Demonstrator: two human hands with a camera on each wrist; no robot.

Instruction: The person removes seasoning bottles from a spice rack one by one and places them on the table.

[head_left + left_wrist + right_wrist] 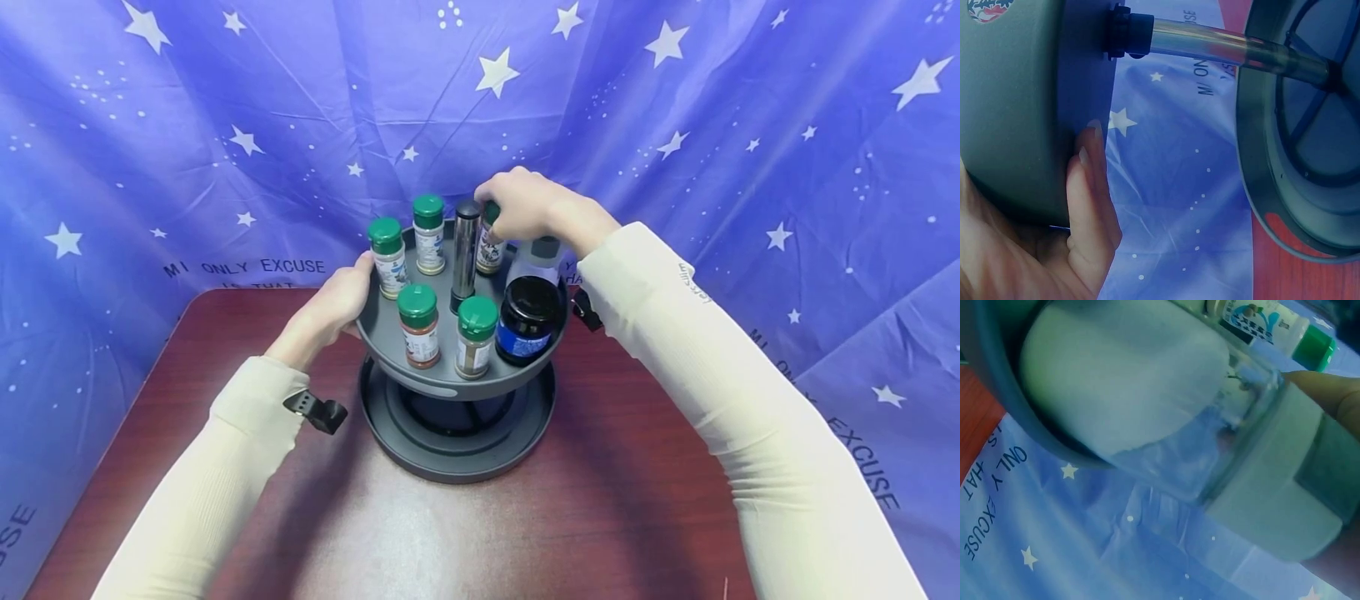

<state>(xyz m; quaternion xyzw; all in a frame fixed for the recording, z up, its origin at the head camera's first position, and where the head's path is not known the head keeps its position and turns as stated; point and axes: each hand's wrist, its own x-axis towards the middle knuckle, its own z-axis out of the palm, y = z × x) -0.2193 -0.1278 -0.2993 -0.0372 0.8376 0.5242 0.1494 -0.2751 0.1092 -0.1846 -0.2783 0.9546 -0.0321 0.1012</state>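
Two sleeves (pixel 738 396), two hands (pixel 525 206), seven containers (pixel 420 343)

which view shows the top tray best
The head view: it looks down on the top tray, showing its floor and front wall. The left wrist view gives only outer side and underside; the right wrist view, mainly a curved piece of wall by the clear jar.

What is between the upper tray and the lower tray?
A shiny post runs between the upper tray and lower tray, as the left wrist view shows.
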